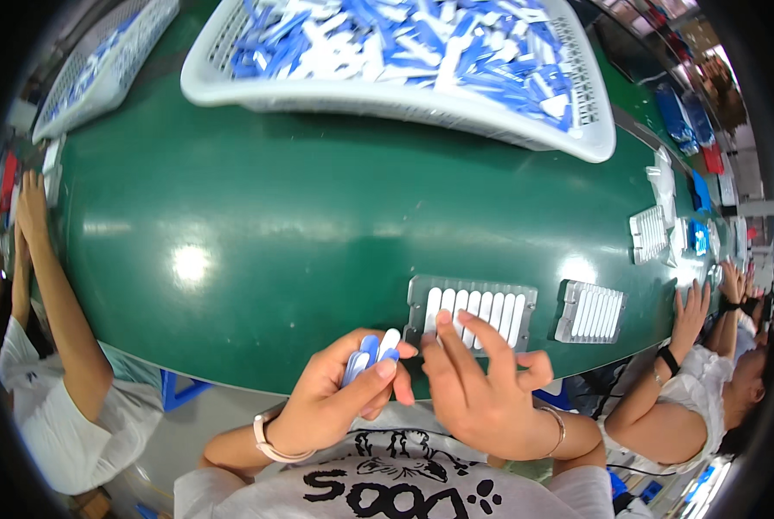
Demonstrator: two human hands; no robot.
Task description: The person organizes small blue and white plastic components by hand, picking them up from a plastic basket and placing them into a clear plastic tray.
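Left hand clasps blue-white pieces; right hand touches grey tray.

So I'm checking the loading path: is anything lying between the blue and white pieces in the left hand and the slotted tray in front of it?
Only the right hand, whose fingers rest on the near edge of the slotted tray. Otherwise nothing visible separates the blue and white pieces in the left hand from it.
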